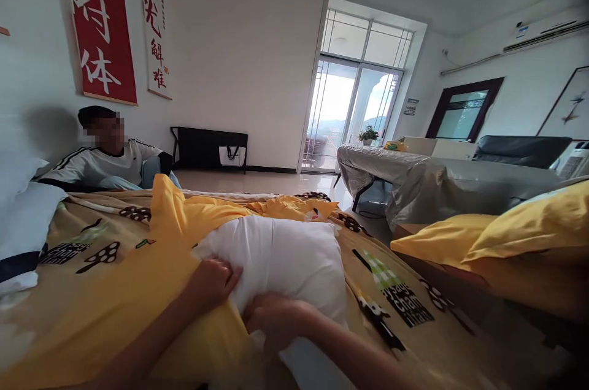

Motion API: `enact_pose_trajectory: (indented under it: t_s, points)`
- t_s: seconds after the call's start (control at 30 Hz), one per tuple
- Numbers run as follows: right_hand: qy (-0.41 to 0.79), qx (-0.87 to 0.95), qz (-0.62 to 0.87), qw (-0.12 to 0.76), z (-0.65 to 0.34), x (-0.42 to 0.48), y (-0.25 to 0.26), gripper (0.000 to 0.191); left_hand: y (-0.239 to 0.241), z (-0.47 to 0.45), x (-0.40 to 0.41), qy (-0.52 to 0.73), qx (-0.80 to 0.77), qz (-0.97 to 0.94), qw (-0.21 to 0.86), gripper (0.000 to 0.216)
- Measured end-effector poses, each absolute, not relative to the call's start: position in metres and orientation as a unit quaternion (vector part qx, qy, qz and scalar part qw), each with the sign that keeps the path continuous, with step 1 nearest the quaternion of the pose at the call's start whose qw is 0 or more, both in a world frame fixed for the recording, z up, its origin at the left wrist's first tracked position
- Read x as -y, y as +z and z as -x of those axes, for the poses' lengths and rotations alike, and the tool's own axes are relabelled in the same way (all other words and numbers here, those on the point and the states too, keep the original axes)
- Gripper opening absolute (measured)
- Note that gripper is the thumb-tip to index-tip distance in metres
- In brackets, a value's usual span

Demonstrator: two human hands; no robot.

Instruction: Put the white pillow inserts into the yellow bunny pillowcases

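Note:
A plump white pillow point(299, 255) lies on the bed, its left side meeting a yellow pillowcase point(179, 255) spread beside and behind it. My left hand point(214, 282) is closed at the border between the two, fingers curled on the yellow cloth with the thumb against the white pillow. Lower and to the right, my right hand point(278, 319) grips the near edge of the pillow; it is slightly blurred and its fingertips sink out of sight in the fabric. Underneath is a tan patterned blanket point(409, 298).
Stuffed yellow pillows point(529, 224) are piled at the right on a brown box-like support. White bedding point(27, 212) lies at the far left. A person point(115, 157) sits low beyond the bed's left side. A plastic-covered table point(414, 172) stands beyond the bed at right.

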State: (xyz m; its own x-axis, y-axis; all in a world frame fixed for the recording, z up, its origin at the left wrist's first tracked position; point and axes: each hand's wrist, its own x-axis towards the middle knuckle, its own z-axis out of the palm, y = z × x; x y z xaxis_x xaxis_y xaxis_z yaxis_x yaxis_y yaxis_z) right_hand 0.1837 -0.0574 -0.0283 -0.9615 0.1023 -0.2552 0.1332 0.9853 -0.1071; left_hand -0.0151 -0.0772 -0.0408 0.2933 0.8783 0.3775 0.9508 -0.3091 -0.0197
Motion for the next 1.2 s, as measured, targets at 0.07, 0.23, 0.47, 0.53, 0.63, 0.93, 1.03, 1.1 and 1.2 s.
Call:
enact_pose_trajectory:
  t_s: [0.07, 0.23, 0.47, 0.53, 0.63, 0.93, 1.03, 1.1, 1.2]
  points:
    - [-0.146, -0.982, -0.036, 0.117, -0.189, 0.046, -0.002, 0.036, -0.046, 0.015, 0.081, -0.128, 0.599, 0.783, 0.108, 0.068]
    - [-0.157, -0.891, -0.357, -0.232, -0.202, -0.025, 0.051, 0.064, -0.051, 0.011, 0.085, -0.094, 0.629, 0.768, 0.081, 0.073]
    - [-0.062, -0.868, -0.465, -0.162, -0.189, -0.025, 0.01, 0.064, -0.032, 0.01, 0.09, -0.118, 0.643, 0.756, 0.034, 0.064]
    - [-0.022, -0.875, -0.451, -0.173, -0.186, -0.006, 0.005, 0.063, -0.013, 0.012, 0.091, -0.163, 0.629, 0.759, 0.033, 0.047]
    - [0.074, -0.88, -0.427, -0.196, -0.186, 0.024, 0.006, 0.064, 0.022, 0.014, 0.085, -0.242, 0.591, 0.754, 0.154, 0.023]
    - [0.22, -0.885, -0.348, -0.218, -0.182, 0.081, 0.0, 0.062, 0.072, 0.002, 0.053, -0.088, 0.574, 0.735, 0.349, 0.033]
    - [0.226, -0.89, -0.331, -0.219, -0.176, 0.088, -0.003, 0.06, 0.081, -0.009, 0.046, -0.083, 0.561, 0.744, 0.352, 0.031]
    - [0.229, -0.892, -0.32, -0.224, -0.172, 0.093, -0.005, 0.059, 0.086, -0.021, 0.041, -0.075, 0.54, 0.763, 0.348, 0.03]
    - [0.22, -0.897, -0.307, -0.229, -0.164, 0.1, -0.009, 0.054, 0.086, -0.047, 0.037, -0.061, 0.506, 0.798, 0.322, 0.025]
